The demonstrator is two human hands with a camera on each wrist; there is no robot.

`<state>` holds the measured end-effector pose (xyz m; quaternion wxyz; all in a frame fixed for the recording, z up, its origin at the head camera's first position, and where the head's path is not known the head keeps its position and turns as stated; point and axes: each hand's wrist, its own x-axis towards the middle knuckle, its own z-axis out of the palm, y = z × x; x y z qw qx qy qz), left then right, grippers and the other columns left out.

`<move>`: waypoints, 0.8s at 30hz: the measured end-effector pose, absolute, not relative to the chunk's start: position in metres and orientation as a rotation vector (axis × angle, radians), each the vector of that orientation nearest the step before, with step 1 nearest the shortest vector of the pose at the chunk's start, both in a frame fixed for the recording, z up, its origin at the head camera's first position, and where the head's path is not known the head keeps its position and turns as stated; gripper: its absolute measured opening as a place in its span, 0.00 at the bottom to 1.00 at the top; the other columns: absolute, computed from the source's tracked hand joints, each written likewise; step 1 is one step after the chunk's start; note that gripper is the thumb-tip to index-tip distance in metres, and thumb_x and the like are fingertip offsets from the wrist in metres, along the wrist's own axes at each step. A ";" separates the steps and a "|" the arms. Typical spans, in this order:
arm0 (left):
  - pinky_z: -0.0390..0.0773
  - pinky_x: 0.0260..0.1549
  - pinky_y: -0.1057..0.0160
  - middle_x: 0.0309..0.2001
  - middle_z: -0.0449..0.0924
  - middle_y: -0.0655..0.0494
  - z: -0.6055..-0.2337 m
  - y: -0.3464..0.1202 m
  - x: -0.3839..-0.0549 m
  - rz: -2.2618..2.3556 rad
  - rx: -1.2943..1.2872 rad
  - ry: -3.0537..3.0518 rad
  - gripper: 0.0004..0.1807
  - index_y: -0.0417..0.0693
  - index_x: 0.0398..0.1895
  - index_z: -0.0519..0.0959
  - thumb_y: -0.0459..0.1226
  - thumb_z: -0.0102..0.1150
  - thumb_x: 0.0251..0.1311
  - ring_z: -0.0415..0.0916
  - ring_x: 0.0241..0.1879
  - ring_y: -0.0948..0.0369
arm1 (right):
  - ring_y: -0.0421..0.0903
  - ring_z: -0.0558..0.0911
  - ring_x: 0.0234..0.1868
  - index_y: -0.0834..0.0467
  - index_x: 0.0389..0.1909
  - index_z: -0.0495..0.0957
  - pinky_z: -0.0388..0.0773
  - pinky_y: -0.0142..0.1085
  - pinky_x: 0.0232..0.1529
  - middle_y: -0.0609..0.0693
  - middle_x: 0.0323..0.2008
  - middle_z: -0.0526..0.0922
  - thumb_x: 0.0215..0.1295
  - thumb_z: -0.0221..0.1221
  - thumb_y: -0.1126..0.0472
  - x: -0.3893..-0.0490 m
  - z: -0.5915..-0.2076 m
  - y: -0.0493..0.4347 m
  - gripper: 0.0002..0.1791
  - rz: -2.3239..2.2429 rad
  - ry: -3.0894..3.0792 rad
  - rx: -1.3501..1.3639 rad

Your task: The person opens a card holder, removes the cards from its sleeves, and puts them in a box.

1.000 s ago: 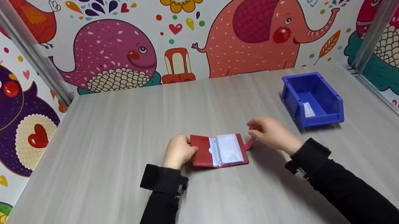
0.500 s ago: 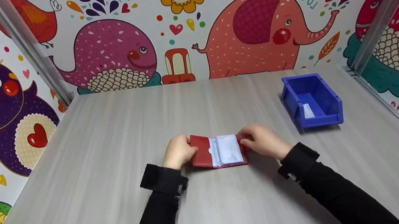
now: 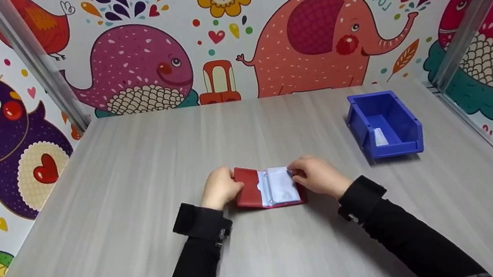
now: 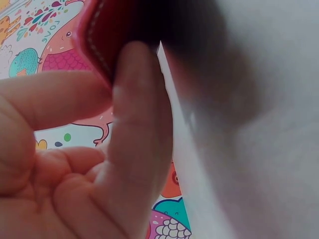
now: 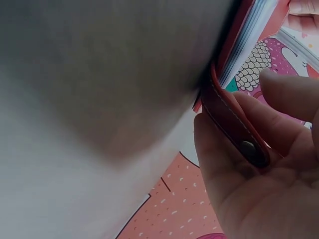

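Note:
A red card holder [image 3: 249,188] lies opened out on the table, its clear plastic sleeves [image 3: 283,186] showing on the right half. My left hand [image 3: 220,187] pinches the edge of its left cover between thumb and fingers; the stitched cover corner [image 4: 102,47] shows in the left wrist view. My right hand [image 3: 319,174] is at the outer edge of the sleeves, fingertips right by them. In the right wrist view its thumb stands apart from the fingers, and the snap strap [image 5: 232,119] lies against the fingers. The sleeve stack [image 5: 246,42] appears edge-on there.
A blue plastic bin [image 3: 385,123] with a white label inside stands at the back right of the wood-grain table [image 3: 134,174]. Walls with cartoon animals [image 3: 310,41] close off the back and both sides.
My right hand has moved left from the strap's end, over the right cover, to the edge of the sleeves. The left hand keeps its hold on the left cover.

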<state>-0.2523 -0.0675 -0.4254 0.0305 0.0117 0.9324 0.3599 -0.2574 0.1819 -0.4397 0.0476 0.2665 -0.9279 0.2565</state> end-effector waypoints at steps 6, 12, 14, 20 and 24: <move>0.75 0.34 0.59 0.26 0.77 0.51 -0.426 -0.069 -0.253 1.080 0.075 2.896 0.05 0.38 0.23 0.78 0.30 0.64 0.52 0.71 0.29 0.56 | 0.57 0.80 0.41 0.69 0.44 0.82 0.77 0.50 0.46 0.60 0.38 0.81 0.59 0.63 0.72 -0.258 -0.440 0.181 0.11 0.684 -2.819 0.881; 0.75 0.35 0.59 0.26 0.77 0.50 -0.426 -0.069 -0.252 1.059 0.083 2.903 0.06 0.38 0.22 0.78 0.30 0.64 0.52 0.70 0.29 0.56 | 0.57 0.80 0.40 0.69 0.45 0.82 0.77 0.50 0.44 0.61 0.38 0.81 0.60 0.63 0.72 -0.258 -0.439 0.180 0.11 0.613 -2.835 0.912; 0.74 0.35 0.59 0.26 0.77 0.51 -0.425 -0.069 -0.252 1.059 0.081 2.903 0.06 0.38 0.21 0.77 0.30 0.64 0.51 0.70 0.29 0.56 | 0.56 0.80 0.40 0.68 0.45 0.83 0.77 0.49 0.44 0.60 0.38 0.80 0.61 0.63 0.72 -0.258 -0.438 0.179 0.11 0.592 -2.849 0.916; 0.75 0.35 0.59 0.26 0.76 0.52 -0.425 -0.069 -0.253 1.060 0.073 2.899 0.06 0.39 0.21 0.77 0.29 0.64 0.51 0.70 0.29 0.56 | 0.54 0.79 0.37 0.67 0.44 0.83 0.77 0.47 0.41 0.59 0.36 0.79 0.62 0.63 0.71 -0.259 -0.437 0.179 0.10 0.531 -2.847 0.956; 0.74 0.33 0.60 0.25 0.75 0.52 -0.426 -0.069 -0.253 1.063 0.068 2.896 0.07 0.39 0.20 0.77 0.29 0.64 0.51 0.70 0.29 0.56 | 0.54 0.79 0.35 0.67 0.42 0.84 0.77 0.47 0.39 0.58 0.34 0.79 0.60 0.63 0.72 -0.259 -0.439 0.180 0.09 0.509 -2.806 0.996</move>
